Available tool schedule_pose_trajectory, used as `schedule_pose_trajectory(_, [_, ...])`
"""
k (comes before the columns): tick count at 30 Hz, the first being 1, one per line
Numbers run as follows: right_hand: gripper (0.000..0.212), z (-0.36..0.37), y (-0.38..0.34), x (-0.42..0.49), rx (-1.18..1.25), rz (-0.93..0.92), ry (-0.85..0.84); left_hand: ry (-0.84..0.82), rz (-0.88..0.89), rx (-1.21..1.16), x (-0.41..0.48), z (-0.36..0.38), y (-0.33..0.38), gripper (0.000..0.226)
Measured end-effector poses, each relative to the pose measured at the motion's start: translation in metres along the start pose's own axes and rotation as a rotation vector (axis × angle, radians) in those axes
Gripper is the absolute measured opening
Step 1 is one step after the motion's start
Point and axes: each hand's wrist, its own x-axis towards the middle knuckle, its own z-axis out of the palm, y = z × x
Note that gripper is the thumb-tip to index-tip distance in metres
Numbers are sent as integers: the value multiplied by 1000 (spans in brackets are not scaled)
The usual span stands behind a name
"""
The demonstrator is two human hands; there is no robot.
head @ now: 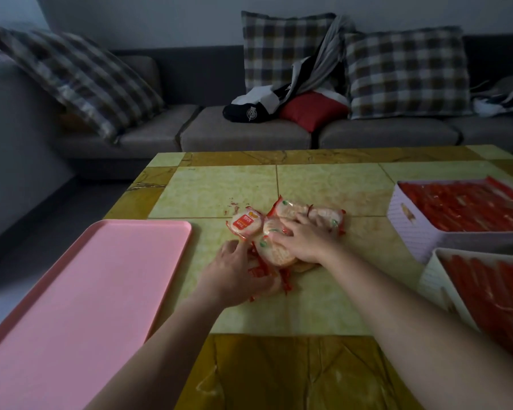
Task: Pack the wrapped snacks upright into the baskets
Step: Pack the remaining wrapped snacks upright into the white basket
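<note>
A small heap of wrapped snacks [274, 232], round pale crackers in clear wrappers with red ends, lies mid-table. My left hand [237, 275] rests on the near-left snacks, its fingers spread over them. My right hand [304, 236] lies flat on top of the heap, fingers reaching across several packets. Two white baskets stand at the right: the far basket [412, 224] and the near basket [436, 279], both filled with red-wrapped snacks standing on edge in rows.
A pink tray [80, 291] lies on the table's left side, overhanging the near edge. The yellow-green tiled table [308, 184] has a sofa behind it with plaid cushions, a red pillow, a dark cap and clothing.
</note>
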Motion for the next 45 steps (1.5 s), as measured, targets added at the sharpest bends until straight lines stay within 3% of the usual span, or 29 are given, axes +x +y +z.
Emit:
schedule_pose_trajectory(4, [65, 3, -1, -47, -179, -85, 254, 4, -211, 68, -27, 5, 0, 116])
schedule_pose_trajectory(7, [78, 9, -9, -72, -138, -26, 89, -16, -328, -33, -34, 9, 4, 137])
schedule_pose_trajectory(11, [91, 10, -12, -76, -93, 52, 69, -20, -339, -2, -36, 4, 18, 135])
schedule_pose_trajectory(13, [107, 2, -11, -78, -17, 115, 97, -17, -335, -25, -33, -2, 22, 134])
schedule_pose_trajectory(16, [138, -5, -1, -80, 30, 235, 74, 15, -345, -185, -30, -9, 25, 132])
schedule_pose_trajectory(18, [142, -4, 7, -78, 22, 261, 19, 0, -390, -325, -26, -11, 25, 128])
schedule_pose_trajectory(20, [131, -1, 11, -76, 24, 193, 26, -29, -418, -471, -23, -11, 25, 106])
schedule_pose_trajectory(23, [108, 5, 7, -77, 106, 85, 86, -19, -433, -719, -21, -6, 27, 38])
schedule_pose_trajectory(24, [103, 7, 4, -78, 135, 71, 98, -10, -458, -836, -21, -3, 29, 28])
schedule_pose_trajectory(29, [84, 15, -7, -88, 462, 33, 219, -43, -553, -1295, -25, 6, 39, 24])
schedule_pose_trajectory(33, [86, 17, -5, -93, 656, 47, 286, -201, -452, -1561, -31, 7, 38, 36])
schedule_pose_trajectory(36, [92, 16, -3, -97, 815, 78, 274, -190, -419, -1577, -30, 11, 38, 44])
schedule_pose_trajectory(45, [77, 12, 7, -120, 1075, 103, 230, -119, -404, -1406, -38, 7, 56, 49])
